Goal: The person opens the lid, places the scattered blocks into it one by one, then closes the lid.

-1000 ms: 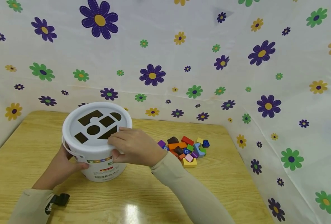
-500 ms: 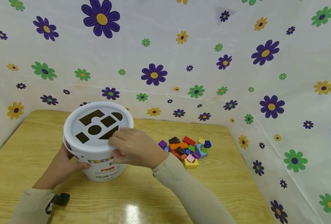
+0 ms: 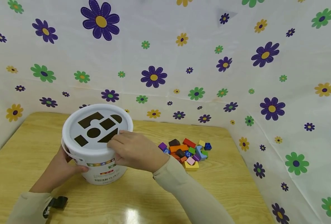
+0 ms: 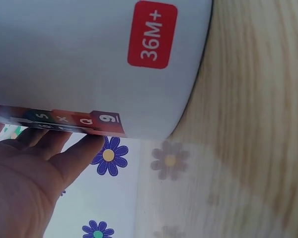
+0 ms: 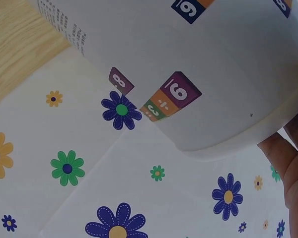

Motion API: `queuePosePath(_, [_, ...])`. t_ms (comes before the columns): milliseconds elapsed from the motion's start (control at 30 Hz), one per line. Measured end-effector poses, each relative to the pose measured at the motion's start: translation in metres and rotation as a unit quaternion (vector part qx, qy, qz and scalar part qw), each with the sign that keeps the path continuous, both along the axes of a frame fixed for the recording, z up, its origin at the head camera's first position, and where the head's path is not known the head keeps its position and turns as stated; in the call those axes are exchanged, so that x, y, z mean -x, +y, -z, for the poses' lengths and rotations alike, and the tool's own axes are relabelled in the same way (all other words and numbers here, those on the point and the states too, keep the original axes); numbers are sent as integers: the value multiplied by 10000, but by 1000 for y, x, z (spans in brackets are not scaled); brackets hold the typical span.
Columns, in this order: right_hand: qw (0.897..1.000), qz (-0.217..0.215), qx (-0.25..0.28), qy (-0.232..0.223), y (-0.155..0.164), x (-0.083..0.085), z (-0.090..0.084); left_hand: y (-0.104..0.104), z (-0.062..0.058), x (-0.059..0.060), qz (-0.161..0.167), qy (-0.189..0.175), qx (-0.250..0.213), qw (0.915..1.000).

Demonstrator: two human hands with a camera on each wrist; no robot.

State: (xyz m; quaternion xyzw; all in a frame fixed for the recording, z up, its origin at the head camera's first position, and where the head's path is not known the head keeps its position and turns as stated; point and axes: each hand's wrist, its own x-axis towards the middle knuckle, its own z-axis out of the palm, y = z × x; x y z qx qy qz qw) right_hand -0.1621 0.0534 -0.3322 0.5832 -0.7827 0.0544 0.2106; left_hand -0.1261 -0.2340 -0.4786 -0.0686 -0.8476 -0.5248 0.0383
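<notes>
A white bucket (image 3: 105, 175) stands on the wooden table, printed with coloured number blocks. Its white lid (image 3: 70, 124) sits on top, with several dark cut-out shapes. My left hand (image 3: 57, 171) holds the bucket's left side, thumb in front and the other fingers reaching behind it. In the left wrist view, that hand's fingers (image 4: 74, 158) lie against the printed wall. My right hand (image 3: 138, 151) grips the lid's rim at its right front, fingertips over the edge; its thumb is mostly hidden. The right wrist view shows part of this hand (image 5: 295, 173) at the rim.
A pile of coloured toy blocks (image 3: 179, 148) lies on the wooden table (image 3: 218, 186) right of the bucket. The bucket's white handle (image 3: 67, 151) hangs at its left. A flower-print sheet (image 3: 165, 46) stands behind the table and along its sides.
My right hand has shifted slightly at the lid's rim, and its thumb shows less than before. The bucket and left hand stay nearly the same, with a small camera shift.
</notes>
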Motion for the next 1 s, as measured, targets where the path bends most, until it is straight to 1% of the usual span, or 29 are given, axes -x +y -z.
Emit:
queuePosePath(33, [10000, -22, -13, -14, 0, 0, 0, 0, 0, 0, -13, 0, 42, 10000])
queuePosePath(100, [10000, -39, -48, -47, 0, 0, 0, 0, 1, -1, 22, 39, -21, 10000])
queuePosePath(200, [9997, 110, -202, 34, 0, -3, -2, 0, 1, -1, 62, 42, -118, 9999])
queuePosePath(300, [9972, 355, -503, 420, -2, -11, -5, -1, 2, -2, 1, 31, -32, 10000])
queuePosePath(400, [9912, 478, -760, 969, -8, -20, -5, -3, 4, -3, -61, 60, 113, 9999])
queuePosePath(467, [9884, 479, -770, 1220, -11, -24, -4, -5, 4, -4, -65, 124, 176, 9997])
queuePosePath(600, [9857, 429, -691, 1476, -13, -25, -2, -8, 5, -4, -20, 212, 169, 9996])
queuePosePath(733, [9835, 374, -850, 1552, -12, -22, -5, -6, 4, -2, -16, 145, 149, 9998])
queuePosePath(867, [9828, 429, -1069, 1443, -10, -21, -9, -5, 1, 0, 4, 22, 59, 10000])
queuePosePath(1000, [9823, 452, -1170, 1388, -9, -20, -11, -3, 0, 1, 6, -5, 5, 10000])
